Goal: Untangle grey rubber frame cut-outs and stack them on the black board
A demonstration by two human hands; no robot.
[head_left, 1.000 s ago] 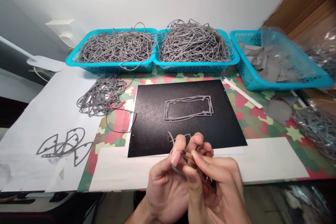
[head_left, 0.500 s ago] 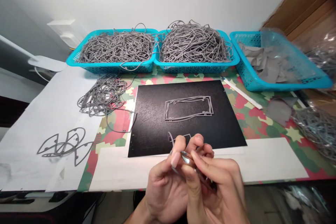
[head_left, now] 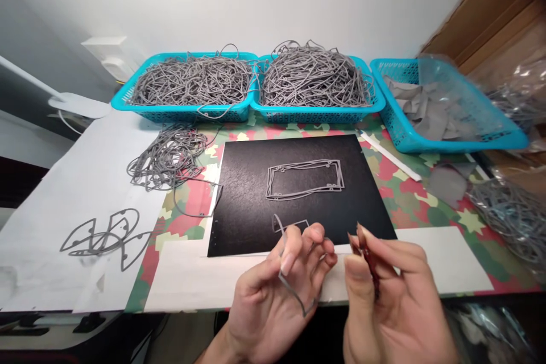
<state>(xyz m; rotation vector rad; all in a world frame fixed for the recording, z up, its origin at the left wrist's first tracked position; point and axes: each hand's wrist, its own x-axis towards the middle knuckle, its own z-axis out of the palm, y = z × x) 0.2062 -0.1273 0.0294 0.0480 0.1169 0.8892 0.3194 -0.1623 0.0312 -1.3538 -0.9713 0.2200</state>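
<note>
Between thumb and fingers, my left hand (head_left: 281, 290) pinches a thin grey gasket (head_left: 291, 291), whose upper part loops over the black mat (head_left: 243, 205). My right hand (head_left: 392, 296) is closed on a small reddish-brown tool (head_left: 365, 253) with two pointed tips directed up and away; it looks like tweezers or small clippers. The two hands are apart, near the front edge of the table. Several thin grey rectangular frames (head_left: 305, 193) lie stacked on the mat beyond my hands.
Two blue baskets (head_left: 183, 108) (head_left: 315, 109) heaped with grey gaskets stand at the back. Another blue basket (head_left: 452, 145) holds grey scraps. A gasket tangle (head_left: 168, 156) and several loose gaskets (head_left: 106, 239) lie left. A white strip (head_left: 392, 156) and bagged gaskets (head_left: 507, 216) are right.
My right hand has moved right, away from my left hand, carrying the brown tool. My left hand keeps hold of the gasket and has shifted slightly left. The view has shifted slightly.
</note>
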